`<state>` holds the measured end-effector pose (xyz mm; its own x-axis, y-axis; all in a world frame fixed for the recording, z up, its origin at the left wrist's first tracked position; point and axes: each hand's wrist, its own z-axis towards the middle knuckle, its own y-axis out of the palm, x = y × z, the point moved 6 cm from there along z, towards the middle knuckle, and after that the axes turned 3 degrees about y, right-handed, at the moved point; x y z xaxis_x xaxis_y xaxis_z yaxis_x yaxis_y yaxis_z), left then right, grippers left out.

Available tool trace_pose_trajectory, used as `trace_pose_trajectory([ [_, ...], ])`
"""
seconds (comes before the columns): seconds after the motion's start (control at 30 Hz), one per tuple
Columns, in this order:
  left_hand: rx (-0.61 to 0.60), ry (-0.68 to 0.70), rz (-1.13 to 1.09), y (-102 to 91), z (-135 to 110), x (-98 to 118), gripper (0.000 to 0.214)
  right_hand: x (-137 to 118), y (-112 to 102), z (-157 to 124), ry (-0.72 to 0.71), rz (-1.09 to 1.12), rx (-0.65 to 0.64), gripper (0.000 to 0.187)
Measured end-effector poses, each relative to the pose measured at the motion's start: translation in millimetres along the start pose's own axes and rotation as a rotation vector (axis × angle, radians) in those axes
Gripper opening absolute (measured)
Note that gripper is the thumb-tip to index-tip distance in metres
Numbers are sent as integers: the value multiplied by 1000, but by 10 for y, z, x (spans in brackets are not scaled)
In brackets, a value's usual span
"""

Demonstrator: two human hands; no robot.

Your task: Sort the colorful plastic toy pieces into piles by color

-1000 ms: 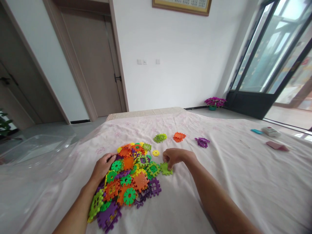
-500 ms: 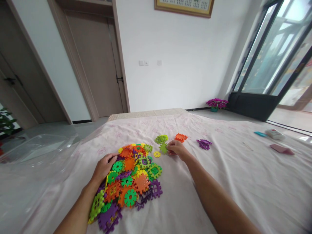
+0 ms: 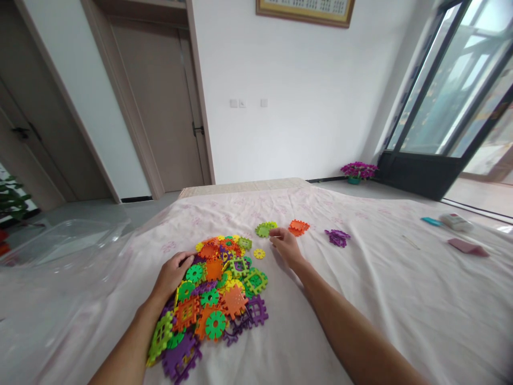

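Observation:
A heap of plastic building pieces (image 3: 214, 294), squares and notched discs in orange, green, purple and yellow, covers the cloth before me. My left hand (image 3: 175, 274) lies against the heap's upper left edge, fingers loosely curved, gripping no piece that I can see. Beyond the heap sits a small stack of light green square pieces (image 3: 263, 230). At its right edge is my right hand (image 3: 286, 246), thumb and fingers slightly apart with nothing visible between them. A yellow disc (image 3: 259, 254) lies alone between heap and right hand.
Orange square pieces (image 3: 298, 228) lie just beyond my right hand, and purple ones (image 3: 337, 238) farther right. A pink cloth (image 3: 468, 247), a white packet (image 3: 456, 222) and a blue item (image 3: 430, 221) are at the far right. A clear plastic container (image 3: 68, 243) stands at left.
The light green square piece my right hand held now lies on the green stack, let go. That hand has moved slightly up toward the stack. My left hand stays at the heap.

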<state>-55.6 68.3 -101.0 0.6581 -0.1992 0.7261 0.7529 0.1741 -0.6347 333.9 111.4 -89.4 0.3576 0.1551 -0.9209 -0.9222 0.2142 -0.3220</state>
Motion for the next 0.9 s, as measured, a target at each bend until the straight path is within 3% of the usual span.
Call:
trace_pose_trajectory([
  [0.2, -8, 6, -5, 1, -2, 11, 46, -368, 381, -229, -408, -397, -184, 33],
  [0.3, -8, 0, -9, 2, 1, 9, 47, -445, 575, -325, -495, -519, -288, 41],
  [0.4, 4, 3, -8, -5, 4, 17, 47, -450, 685, -350, -480, -632, -329, 43],
  [0.6, 20, 11, 3, -22, 0, 44, 46, -495, 703, -360, -453, -706, -337, 23],
  [0.9, 4, -6, -19, -1, -4, 7, 45, -390, 402, -214, -262, -604, -59, 34],
])
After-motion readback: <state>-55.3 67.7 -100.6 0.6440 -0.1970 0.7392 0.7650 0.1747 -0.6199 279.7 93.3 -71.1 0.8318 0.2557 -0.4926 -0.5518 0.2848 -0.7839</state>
